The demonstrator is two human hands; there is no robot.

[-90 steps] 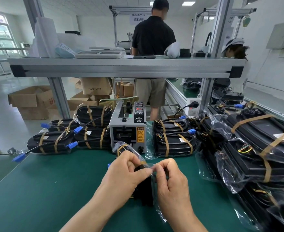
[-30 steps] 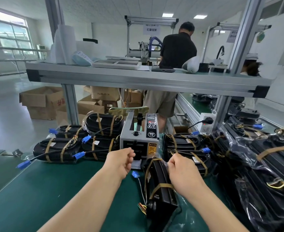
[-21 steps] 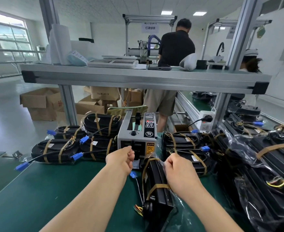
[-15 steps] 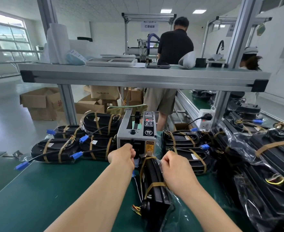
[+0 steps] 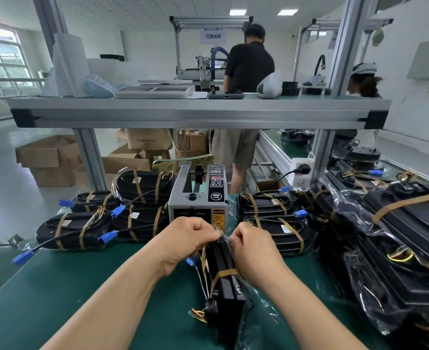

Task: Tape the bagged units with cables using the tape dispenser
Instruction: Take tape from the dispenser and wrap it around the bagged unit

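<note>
A black unit in a clear bag stands on edge on the green mat, with brown tape bands round it and coloured wires at its near end. My left hand and my right hand meet at its far top end. Both pinch the bag's plastic and a strip of tape there. The grey tape dispenser stands just behind my hands.
Taped bagged units with blue connectors lie stacked left of the dispenser and right of it. A large heap of bagged units fills the right side. An aluminium shelf spans overhead. A person stands behind the bench.
My left hand has come away from the dispenser's mouth to the bag's top end beside my right hand. The view has dipped slightly.
</note>
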